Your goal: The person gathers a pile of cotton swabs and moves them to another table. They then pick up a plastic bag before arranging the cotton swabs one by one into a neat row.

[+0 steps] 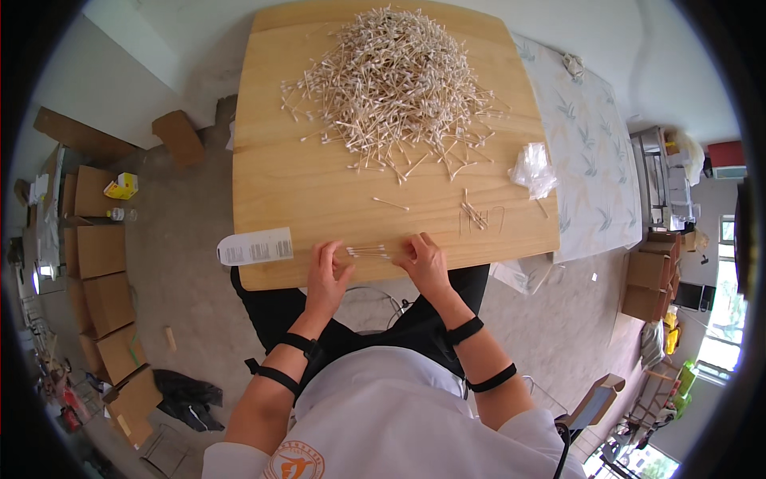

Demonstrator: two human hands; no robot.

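Observation:
A small row of cotton swabs (367, 251) lies side by side near the front edge of the wooden table (303, 191). My left hand (325, 275) is at the row's left end, fingers bent and thumb apart from them. On the other side, my right hand (425, 262) curves its fingers near the swabs' right tips, with a gap between thumb and forefinger. Whether either hand touches the swabs is too small to tell. Left of my left hand lies a white printed card (255, 247) with one rounded end. A big heap of cotton swabs (403, 80) covers the table's far part.
One loose swab (391, 204) and a little group of swabs (475, 211) lie nearer me, beside marks drawn on the wood. Crumpled clear plastic bags (534, 170) sit at the right edge. Beyond is a leaf-patterned covered surface (590, 152). Cardboard boxes (102, 251) line the left.

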